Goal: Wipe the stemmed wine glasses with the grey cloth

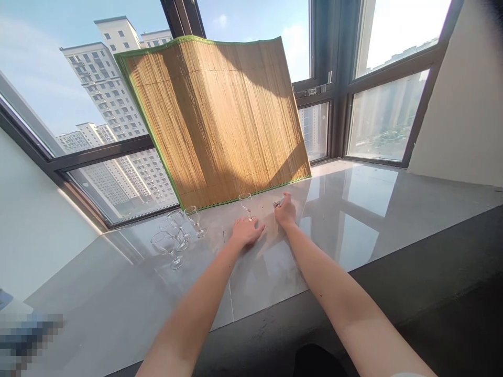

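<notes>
My left hand (247, 231) lies flat on the glossy grey sill (353, 220), fingers stretched out, just below a small stemmed glass (246, 204) that stands upright. My right hand (285, 210) rests beside it with fingers curled around a small shiny object (278, 201) that I cannot make out. Several more clear wine glasses (175, 238) stand in a cluster to the left of my left hand.
A bamboo mat (220, 120) with green edging leans upright against the window behind the hands. Dark window frames (338, 104) run along the back. A white wall (467, 104) closes the right side. The sill's dark front edge (432, 272) runs across near me.
</notes>
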Demonstrator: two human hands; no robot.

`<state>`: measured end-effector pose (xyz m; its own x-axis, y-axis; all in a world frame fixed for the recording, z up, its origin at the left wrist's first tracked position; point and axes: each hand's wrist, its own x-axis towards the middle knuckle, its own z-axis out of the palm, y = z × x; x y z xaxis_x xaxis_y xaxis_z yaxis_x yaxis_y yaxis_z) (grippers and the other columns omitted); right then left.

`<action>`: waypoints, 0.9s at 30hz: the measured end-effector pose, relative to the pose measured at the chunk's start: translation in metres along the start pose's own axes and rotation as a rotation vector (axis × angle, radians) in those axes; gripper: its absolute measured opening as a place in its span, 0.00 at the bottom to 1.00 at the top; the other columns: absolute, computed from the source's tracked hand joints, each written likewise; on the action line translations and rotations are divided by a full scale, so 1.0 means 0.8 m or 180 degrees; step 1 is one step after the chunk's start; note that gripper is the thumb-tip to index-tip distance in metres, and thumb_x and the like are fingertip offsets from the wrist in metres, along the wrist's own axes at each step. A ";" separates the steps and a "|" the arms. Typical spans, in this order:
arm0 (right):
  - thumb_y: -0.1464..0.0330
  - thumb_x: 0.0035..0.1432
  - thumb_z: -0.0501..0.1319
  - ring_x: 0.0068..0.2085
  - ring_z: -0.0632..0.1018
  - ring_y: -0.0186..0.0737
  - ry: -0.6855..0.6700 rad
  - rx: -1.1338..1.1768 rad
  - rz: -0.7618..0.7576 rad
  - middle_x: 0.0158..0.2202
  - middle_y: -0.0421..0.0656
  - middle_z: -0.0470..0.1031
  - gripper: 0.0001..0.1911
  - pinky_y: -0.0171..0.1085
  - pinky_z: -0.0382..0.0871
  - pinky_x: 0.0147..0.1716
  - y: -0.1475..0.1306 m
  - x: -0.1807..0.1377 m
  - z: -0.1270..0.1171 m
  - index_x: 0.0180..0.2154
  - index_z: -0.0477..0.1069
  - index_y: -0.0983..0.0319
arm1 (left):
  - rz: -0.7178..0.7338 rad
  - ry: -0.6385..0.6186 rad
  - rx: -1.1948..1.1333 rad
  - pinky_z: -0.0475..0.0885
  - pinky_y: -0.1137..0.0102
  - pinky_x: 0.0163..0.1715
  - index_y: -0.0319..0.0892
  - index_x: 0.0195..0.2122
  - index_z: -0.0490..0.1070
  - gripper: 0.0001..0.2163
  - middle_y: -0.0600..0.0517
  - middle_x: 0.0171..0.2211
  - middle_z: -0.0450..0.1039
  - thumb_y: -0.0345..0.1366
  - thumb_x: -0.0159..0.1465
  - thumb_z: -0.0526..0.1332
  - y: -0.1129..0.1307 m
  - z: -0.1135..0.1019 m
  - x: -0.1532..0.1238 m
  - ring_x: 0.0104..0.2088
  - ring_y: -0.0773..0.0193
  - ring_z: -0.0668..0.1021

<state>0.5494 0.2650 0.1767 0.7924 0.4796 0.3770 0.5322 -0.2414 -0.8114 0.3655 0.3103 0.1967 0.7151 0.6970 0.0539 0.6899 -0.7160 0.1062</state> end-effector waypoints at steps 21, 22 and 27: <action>0.73 0.53 0.55 0.40 0.74 0.49 -0.0075 -0.0030 -0.0001 0.41 0.52 0.75 0.32 0.40 0.64 0.38 0.000 -0.004 -0.001 0.61 0.57 0.66 | -0.1158 0.1021 -0.0124 0.49 0.53 0.65 0.45 0.61 0.63 0.27 0.41 0.66 0.56 0.52 0.66 0.50 -0.105 -0.017 -0.201 0.67 0.46 0.55; 0.73 0.53 0.55 0.40 0.74 0.49 -0.0083 -0.0028 -0.0006 0.41 0.52 0.75 0.32 0.40 0.65 0.38 -0.001 -0.005 -0.002 0.61 0.57 0.66 | -0.1205 0.1149 -0.0195 0.53 0.54 0.64 0.45 0.58 0.67 0.24 0.41 0.63 0.60 0.50 0.65 0.52 -0.102 -0.017 -0.215 0.65 0.46 0.59; 0.74 0.52 0.55 0.39 0.74 0.48 -0.0080 -0.0019 0.0006 0.40 0.51 0.75 0.33 0.40 0.65 0.39 -0.002 -0.005 -0.002 0.61 0.57 0.66 | -0.1763 0.2412 -0.1069 0.68 0.58 0.55 0.46 0.50 0.64 0.17 0.43 0.52 0.67 0.44 0.62 0.57 -0.127 -0.028 -0.260 0.54 0.53 0.70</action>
<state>0.5457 0.2620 0.1772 0.7857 0.5003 0.3640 0.5325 -0.2474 -0.8094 0.1442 0.2388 0.1966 -0.0395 0.8539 0.5189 0.7532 -0.3158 0.5770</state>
